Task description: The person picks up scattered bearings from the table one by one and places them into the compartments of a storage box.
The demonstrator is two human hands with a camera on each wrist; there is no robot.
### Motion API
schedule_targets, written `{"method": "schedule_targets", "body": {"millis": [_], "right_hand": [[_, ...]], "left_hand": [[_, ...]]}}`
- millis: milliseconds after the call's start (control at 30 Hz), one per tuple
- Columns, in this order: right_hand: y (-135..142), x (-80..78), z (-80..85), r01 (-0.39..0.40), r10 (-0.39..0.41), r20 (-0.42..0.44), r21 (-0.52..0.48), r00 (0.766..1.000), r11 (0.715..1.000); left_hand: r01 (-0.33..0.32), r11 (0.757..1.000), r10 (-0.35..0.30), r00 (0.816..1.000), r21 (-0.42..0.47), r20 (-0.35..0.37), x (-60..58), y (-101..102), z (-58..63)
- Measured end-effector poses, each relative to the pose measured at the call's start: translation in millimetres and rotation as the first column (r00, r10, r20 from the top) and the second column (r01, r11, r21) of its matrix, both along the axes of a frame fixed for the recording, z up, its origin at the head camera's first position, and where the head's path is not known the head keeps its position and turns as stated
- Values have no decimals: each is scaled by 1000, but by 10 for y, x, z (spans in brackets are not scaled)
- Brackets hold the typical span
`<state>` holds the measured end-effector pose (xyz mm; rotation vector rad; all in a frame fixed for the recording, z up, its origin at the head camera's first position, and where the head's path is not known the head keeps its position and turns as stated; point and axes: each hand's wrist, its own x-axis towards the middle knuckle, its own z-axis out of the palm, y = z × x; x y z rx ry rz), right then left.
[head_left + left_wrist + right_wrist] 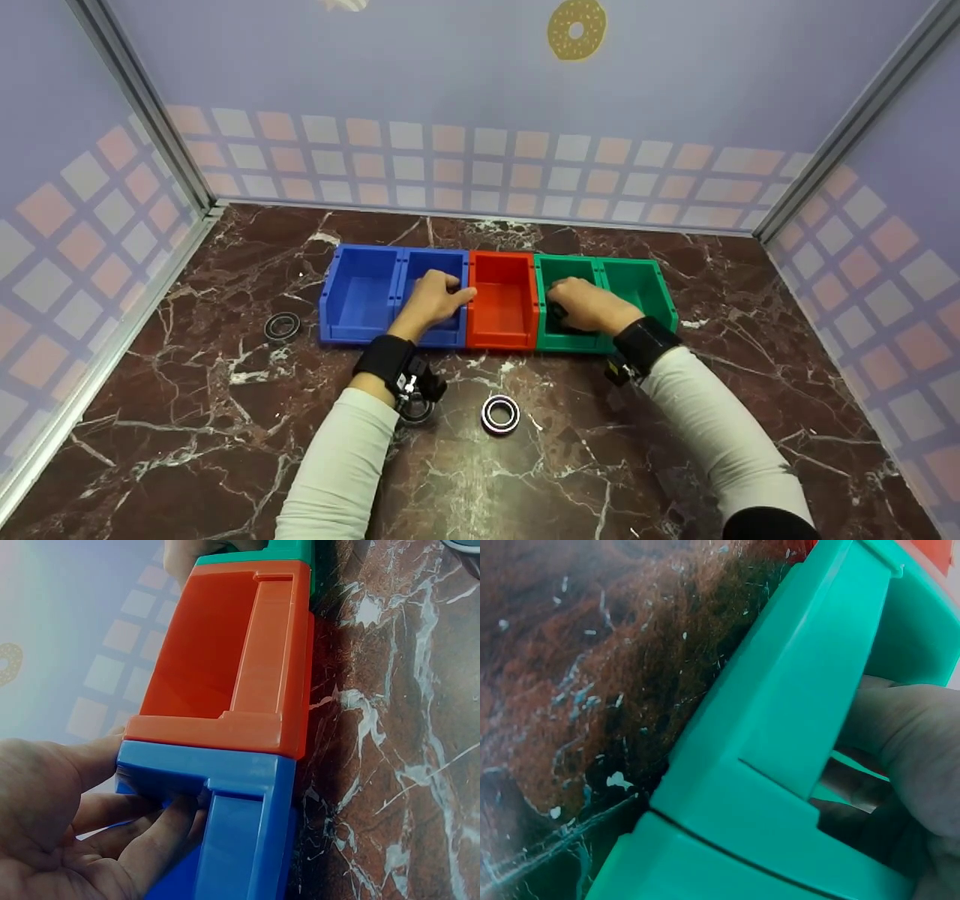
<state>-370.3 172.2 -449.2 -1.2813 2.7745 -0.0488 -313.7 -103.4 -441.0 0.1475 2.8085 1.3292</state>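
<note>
My left hand reaches over the right one of two blue bins. In the left wrist view its thumb lies at the corner beside the red bin and its fingers bend inside, pinching the blue bin's side wall. My right hand is down in the left one of two green bins, its fingers bent. Something dark shows by those fingers in the head view; whether it is an object or shadow is unclear. The right wrist view shows the thumb and fingers behind the green front wall.
The bins stand side by side in one row on a brown marbled table. A metal ring bearing lies in front, another ring on the left. A third ring is partly behind my left wrist. Patterned walls enclose the table.
</note>
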Motion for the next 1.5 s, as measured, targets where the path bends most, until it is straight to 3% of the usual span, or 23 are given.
{"method": "schedule_targets", "body": {"millis": [733,1000,1233,1500], "right_hand": [[3,17,48,21,-21,19,-18,1000,1000],[78,75,193,-25,26,25,-51,999,998],[169,186,353,-30,34,42,-107,999,994],[251,467,431,-97,91,-36,-188,995,978]], "left_hand": [[-39,999,40,999,-14,36,1,29,11],[-17,1000,17,1000,-9,-22,-4,15,12],[-27,1000,27,1000,-6,3,-1,10,8],[-36,999,37,999,-13,14,4,12,21]]}}
